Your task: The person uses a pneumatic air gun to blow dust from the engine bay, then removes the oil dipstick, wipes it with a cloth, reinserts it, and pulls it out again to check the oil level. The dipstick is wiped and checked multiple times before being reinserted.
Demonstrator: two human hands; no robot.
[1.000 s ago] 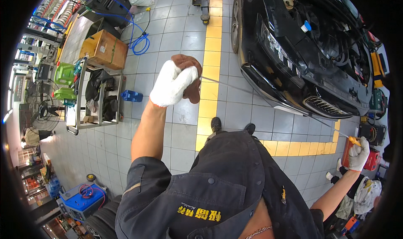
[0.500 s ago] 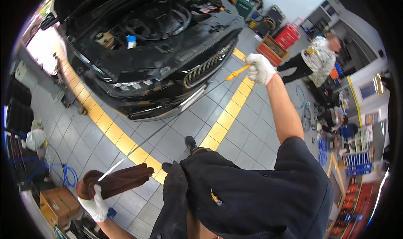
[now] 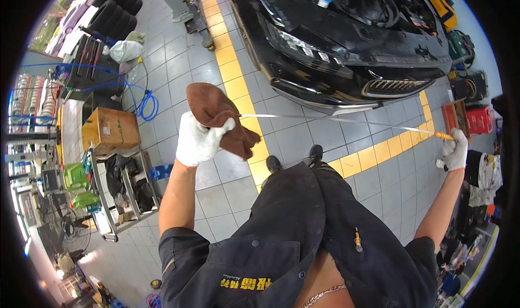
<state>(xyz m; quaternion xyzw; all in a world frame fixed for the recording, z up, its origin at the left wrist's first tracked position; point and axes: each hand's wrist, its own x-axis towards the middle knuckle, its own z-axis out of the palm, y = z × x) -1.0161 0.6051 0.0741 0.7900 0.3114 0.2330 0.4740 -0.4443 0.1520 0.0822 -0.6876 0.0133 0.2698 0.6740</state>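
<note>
My left hand (image 3: 196, 144), in a white knit glove, is closed on a brown cloth (image 3: 212, 106). The cloth is bunched around the tip of an oil dipstick (image 3: 336, 119), whose far end it hides. At the right, my right hand (image 3: 455, 152), gloved the same way, grips the dipstick's orange handle. The thin metal strip stretches nearly level between both hands, in front of a black car (image 3: 341, 75) with its engine bay exposed. A blue-capped white container (image 3: 324, 0) sits at the edge of the bay.
To the left stand a wheeled metal cart (image 3: 100, 186), a cardboard box (image 3: 111, 128) and a coiled blue hose (image 3: 147, 105). Stacked tyres (image 3: 111, 21) are behind. Yellow tile lines (image 3: 238, 94) cross the grey floor. A red case (image 3: 479, 119) stands at the right.
My view has swung left. My left hand and the cloth have come up, and the dipstick, once slanting steeply, now lies almost level. Both hands keep their holds.
</note>
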